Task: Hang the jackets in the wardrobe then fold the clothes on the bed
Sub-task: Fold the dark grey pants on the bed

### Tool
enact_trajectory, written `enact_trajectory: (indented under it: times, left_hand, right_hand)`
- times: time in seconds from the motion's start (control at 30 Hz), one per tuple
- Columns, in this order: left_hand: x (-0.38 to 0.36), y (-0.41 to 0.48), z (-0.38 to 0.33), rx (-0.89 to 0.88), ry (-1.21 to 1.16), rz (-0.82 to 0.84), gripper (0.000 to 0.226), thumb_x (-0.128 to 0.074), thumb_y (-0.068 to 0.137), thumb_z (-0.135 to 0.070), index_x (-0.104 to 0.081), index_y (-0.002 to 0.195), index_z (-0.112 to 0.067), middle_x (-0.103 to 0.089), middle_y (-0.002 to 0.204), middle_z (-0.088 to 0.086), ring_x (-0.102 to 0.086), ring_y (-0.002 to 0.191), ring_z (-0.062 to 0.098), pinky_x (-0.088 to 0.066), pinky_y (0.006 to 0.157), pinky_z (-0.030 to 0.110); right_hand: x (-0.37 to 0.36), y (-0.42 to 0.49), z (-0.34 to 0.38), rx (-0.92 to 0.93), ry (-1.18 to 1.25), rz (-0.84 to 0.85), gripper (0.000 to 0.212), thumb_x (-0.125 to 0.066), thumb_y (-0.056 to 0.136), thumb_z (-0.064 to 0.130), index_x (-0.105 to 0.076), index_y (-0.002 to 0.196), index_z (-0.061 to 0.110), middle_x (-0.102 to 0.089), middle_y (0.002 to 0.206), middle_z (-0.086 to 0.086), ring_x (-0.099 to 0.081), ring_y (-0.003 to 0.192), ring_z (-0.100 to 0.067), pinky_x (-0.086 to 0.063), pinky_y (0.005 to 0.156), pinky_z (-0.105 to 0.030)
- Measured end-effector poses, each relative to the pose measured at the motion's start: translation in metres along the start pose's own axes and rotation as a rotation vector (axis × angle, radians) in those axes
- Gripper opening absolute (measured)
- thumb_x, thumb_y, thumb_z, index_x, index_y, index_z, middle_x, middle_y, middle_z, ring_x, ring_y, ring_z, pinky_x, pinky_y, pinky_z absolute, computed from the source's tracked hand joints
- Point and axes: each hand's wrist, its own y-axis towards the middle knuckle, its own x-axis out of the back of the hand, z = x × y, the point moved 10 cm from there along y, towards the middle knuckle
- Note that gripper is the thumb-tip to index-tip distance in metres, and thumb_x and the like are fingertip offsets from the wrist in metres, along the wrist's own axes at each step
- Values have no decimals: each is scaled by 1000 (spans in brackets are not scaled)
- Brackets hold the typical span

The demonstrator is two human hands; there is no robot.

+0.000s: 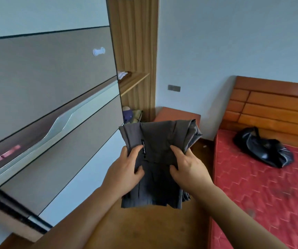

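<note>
While both hands grip, folded garment (158, 159), underside hidden

A black jacket (263, 148) lies crumpled on the bed (270, 194) (red-patterned cover).

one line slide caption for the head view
Both hands, left and right, hold a folded grey garment beside the wardrobe.

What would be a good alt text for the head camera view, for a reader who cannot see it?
Two bare hands, left hand and right hand, hold a folded dark grey garment up in front of a wardrobe. To the right, a black jacket lies crumpled on a bed with a red cover.
</note>
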Motion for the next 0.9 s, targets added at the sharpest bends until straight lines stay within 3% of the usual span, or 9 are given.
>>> enact_trajectory:
  times: [0.1, 0.23, 0.43, 0.67, 0.9]
  left_hand:
    - [-22, 64, -1, -1, -18, 1, 65, -62, 94, -40, -22, 145, -42, -44, 127, -1, -61, 80, 14, -56, 63, 22]
    - [-59, 147, 4, -15, -37, 30, 66, -63, 93, -40, -27, 148, -39, -45, 136, 2, -63, 86, 14, -46, 63, 10]
    - [-109, 283, 22, -53, -66, 34, 66, -63, 92, -39, -25, 147, -41, -43, 133, 2, -65, 89, 20, -61, 69, 34]
    - [-135, 466, 51, -99, -101, 38, 67, -64, 93, -37, -27, 148, -40, -41, 136, 1, -65, 96, 20, -60, 74, 35]
    - [-149, 603, 72, -102, -116, 69, 66, -64, 92, -32, -33, 150, -35, -40, 133, 0, -62, 102, 23, -56, 80, 40]
  right_hand:
    - [7, 62, -36, -11, -5, 8, 62, -56, 99, 31, -33, 156, 27, -45, 151, -5, -65, 109, -26, -38, 66, -14]
    - [2, 137, -76, -24, 11, 36, 62, -55, 100, 31, -32, 157, 27, -43, 152, -5, -63, 113, -27, -43, 74, -18]
    - [-15, 262, -133, -72, 15, 44, 63, -57, 99, 32, -32, 157, 27, -43, 152, -6, -61, 120, -31, -56, 90, -34]
    - [-12, 437, -180, -111, 19, 45, 63, -57, 101, 33, -30, 158, 28, -41, 155, -4, -54, 131, -31, -51, 103, -37]
    - [-24, 577, -215, -100, 28, 52, 64, -55, 102, 35, -25, 159, 30, -41, 154, -4, -56, 128, -27, -53, 98, -32]
